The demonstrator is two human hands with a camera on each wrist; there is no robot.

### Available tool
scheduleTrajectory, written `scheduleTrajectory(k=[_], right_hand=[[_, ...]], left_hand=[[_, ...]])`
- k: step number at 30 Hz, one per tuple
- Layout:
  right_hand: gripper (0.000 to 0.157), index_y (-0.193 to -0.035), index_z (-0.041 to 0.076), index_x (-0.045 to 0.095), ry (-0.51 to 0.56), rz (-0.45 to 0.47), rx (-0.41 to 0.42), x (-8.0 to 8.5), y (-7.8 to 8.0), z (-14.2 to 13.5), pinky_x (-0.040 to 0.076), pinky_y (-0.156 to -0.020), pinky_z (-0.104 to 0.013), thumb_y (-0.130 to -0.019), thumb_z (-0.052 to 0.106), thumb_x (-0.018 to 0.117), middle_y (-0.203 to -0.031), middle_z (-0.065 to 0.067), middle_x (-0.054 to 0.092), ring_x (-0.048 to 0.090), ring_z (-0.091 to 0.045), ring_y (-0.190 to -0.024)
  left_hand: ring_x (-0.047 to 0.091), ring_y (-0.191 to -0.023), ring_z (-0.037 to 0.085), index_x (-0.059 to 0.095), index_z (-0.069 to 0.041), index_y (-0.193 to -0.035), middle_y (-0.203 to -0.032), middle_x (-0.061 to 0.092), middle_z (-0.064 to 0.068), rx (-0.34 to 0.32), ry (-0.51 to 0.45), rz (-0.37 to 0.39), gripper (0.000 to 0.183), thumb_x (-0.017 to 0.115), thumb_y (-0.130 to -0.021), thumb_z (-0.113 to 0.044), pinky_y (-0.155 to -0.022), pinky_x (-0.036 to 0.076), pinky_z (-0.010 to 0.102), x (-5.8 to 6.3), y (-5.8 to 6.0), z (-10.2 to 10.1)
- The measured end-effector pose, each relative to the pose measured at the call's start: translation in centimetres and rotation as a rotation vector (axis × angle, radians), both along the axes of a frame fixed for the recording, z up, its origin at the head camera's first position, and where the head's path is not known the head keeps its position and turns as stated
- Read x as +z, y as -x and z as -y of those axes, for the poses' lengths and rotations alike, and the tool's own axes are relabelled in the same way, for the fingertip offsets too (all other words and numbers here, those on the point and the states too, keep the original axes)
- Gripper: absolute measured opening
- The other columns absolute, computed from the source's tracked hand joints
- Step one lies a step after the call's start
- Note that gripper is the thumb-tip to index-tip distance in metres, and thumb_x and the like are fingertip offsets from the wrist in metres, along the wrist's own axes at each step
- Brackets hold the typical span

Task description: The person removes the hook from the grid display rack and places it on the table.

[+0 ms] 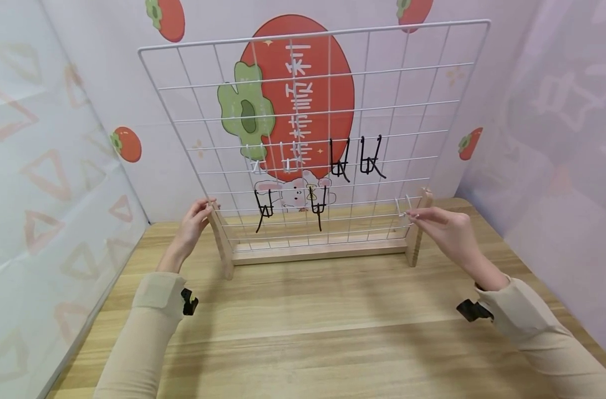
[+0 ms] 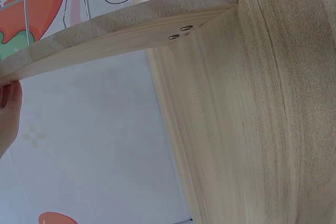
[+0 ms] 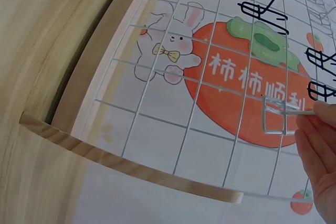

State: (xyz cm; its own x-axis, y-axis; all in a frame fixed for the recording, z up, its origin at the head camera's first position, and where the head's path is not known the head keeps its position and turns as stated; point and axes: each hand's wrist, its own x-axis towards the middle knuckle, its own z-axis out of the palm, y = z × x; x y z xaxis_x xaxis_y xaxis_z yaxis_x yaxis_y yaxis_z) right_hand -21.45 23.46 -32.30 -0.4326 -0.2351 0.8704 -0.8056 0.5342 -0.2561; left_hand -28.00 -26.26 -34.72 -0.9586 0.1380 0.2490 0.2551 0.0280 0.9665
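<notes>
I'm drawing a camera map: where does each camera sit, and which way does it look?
Head: on the head, facing forward and down at the wire grid; left hand, right hand and sleeves show.
Left wrist: worn there, facing the stand's wooden side; part of the left hand shows.
Right wrist: worn there, facing the wire grid; the right hand shows, pinching a white hook.
Head and right wrist views share that hook.

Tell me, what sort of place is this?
Probably a small tabletop work booth, perhaps for demonstrations; I can't be sure. A wood-grain table stands before a backdrop printed with persimmons, and on it is a white wire rack holding black hooks, like a little shop display.
</notes>
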Motion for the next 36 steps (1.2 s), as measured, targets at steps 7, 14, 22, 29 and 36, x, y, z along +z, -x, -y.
scheduleTrajectory(k=[7, 14, 22, 29, 36], right_hand=[[0.025, -0.076, -0.005, 0.067, -0.025, 0.060, -0.012, -1.1, -0.4, -0.2, 0.042, -0.067, -0.005, -0.057, -0.021, 0.069, -0.078, -0.016, 0.066, 0.055, 0.013, -0.081], [0.022, -0.075, -0.003, 0.067, -0.079, 0.195, -0.042, -2.3, -0.8, -0.5, 0.042, -0.065, -0.005, -0.060, -0.019, 0.068, -0.078, -0.016, 0.066, 0.050, 0.019, -0.081], [0.019, -0.076, -0.004, 0.066, -0.116, 0.266, -0.043, -4.0, -0.9, -0.7, 0.043, -0.064, -0.006, -0.062, -0.017, 0.068, -0.077, -0.014, 0.067, 0.057, 0.008, -0.075], [0.018, -0.075, -0.004, 0.065, -0.166, 0.308, -0.036, -5.5, -0.9, -0.9, 0.045, -0.061, -0.008, -0.063, -0.017, 0.068, -0.074, -0.013, 0.066, 0.064, -0.015, -0.067], [0.020, -0.073, -0.003, 0.064, -0.183, 0.352, -0.018, -6.6, -0.9, -1.0, 0.046, -0.059, -0.010, -0.061, -0.019, 0.067, -0.071, -0.012, 0.065, 0.061, -0.007, -0.068]], left_hand=[[0.045, -0.101, 0.008, 0.044, -0.006, -0.113, -0.104, 0.050, -0.001, -0.005, -0.041, -0.009, 0.019, 0.037, -0.095, -0.011, -0.102, 0.022, 0.033, 0.0, 0.0, -0.1], [0.046, -0.099, 0.007, 0.043, -0.005, -0.113, -0.100, 0.051, -0.005, -0.005, -0.066, -0.023, 0.020, 0.036, -0.095, -0.010, -0.092, 0.030, 0.022, 0.0, 0.0, -0.2], [0.045, -0.097, 0.008, 0.045, -0.008, -0.111, -0.099, 0.050, -0.004, -0.008, -0.081, -0.024, 0.018, 0.035, -0.095, -0.009, -0.089, 0.031, 0.020, -0.1, 0.0, -0.2], [0.046, -0.097, 0.009, 0.047, -0.014, -0.106, -0.098, 0.052, -0.004, -0.006, -0.107, -0.028, 0.018, 0.035, -0.095, -0.007, -0.088, 0.032, 0.019, -0.2, 0.1, -0.2], [0.046, -0.098, 0.010, 0.046, -0.007, -0.109, -0.100, 0.050, -0.002, 0.004, -0.096, -0.014, 0.017, 0.036, -0.095, -0.008, -0.092, 0.030, 0.023, -0.1, 0.1, -0.4]])
